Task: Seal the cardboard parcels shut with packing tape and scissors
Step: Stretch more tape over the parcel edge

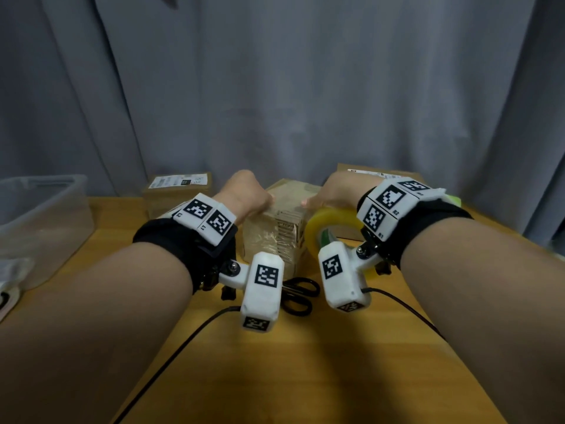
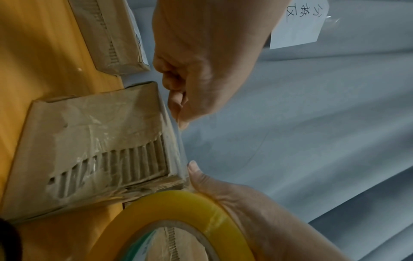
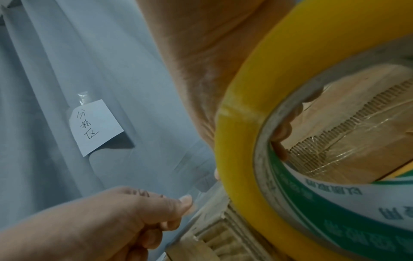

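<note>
Grey curtain folds (image 1: 305,87) hang behind a yellow wooden table (image 1: 305,362), where the head view alone shows black-handled scissors (image 1: 298,293) lying flat, nearer the person than both hands, a clear plastic bin (image 1: 42,221) far out to the left, and two labelled parcels, the left parcel (image 1: 177,191) and the right parcel (image 1: 379,174), beyond the fingers. Between the hands stands the middle parcel (image 1: 281,221), a worn cardboard box with torn facing that bares ribbed corrugation under wrinkled old clear film. Only the wrist views show the fine detail: the left hand (image 2: 196,74) has its fingers curled, thumb and forefinger pinching the free end of a clear tape strip (image 2: 178,141) that runs along the box's top edge. The right hand (image 3: 201,79) wraps the glossy yellow tape roll (image 3: 245,141), its fingertips (image 3: 281,141) hooked inside the grey card core with green-and-white printing, the roll touching the box corner just beside them. A white paper note (image 3: 96,127) with handwritten characters is stuck to the curtain, unseen from the head.
</note>
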### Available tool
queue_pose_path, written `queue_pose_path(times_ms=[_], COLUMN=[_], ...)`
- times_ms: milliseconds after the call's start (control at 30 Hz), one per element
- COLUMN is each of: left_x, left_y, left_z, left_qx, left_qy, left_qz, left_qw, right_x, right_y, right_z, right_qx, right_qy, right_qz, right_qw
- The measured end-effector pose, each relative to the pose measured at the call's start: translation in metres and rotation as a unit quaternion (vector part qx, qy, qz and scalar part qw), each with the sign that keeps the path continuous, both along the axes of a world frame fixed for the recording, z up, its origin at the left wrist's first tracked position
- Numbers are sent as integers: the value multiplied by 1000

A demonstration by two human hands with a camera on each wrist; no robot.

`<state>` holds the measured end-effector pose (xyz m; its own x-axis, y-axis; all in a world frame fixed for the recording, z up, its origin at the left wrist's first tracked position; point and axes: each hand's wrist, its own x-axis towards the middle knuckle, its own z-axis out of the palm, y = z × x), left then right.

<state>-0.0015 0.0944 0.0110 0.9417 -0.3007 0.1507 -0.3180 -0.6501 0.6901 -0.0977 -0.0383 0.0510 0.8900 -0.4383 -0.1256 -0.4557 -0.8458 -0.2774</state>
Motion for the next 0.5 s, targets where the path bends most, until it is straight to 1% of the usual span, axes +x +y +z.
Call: queue_pose_path(times_ms=[167, 367, 500], left_x=[2, 4, 1], left_y=[0, -1, -3], left_z=[-2, -9, -10], left_qx=[22, 83, 139], left_qy=[-6, -48, -81], left_qz=[-1, -10, -11], left_qw=[1000, 995, 987], right_x=[4, 11, 12], right_y=[1, 0, -1], right_z=[-3, -11, -14], right_qx=[7, 10, 1], right_qy=[0, 10, 12], right_qz=[-3, -13, -15], right_qw=[1000, 1000, 1000])
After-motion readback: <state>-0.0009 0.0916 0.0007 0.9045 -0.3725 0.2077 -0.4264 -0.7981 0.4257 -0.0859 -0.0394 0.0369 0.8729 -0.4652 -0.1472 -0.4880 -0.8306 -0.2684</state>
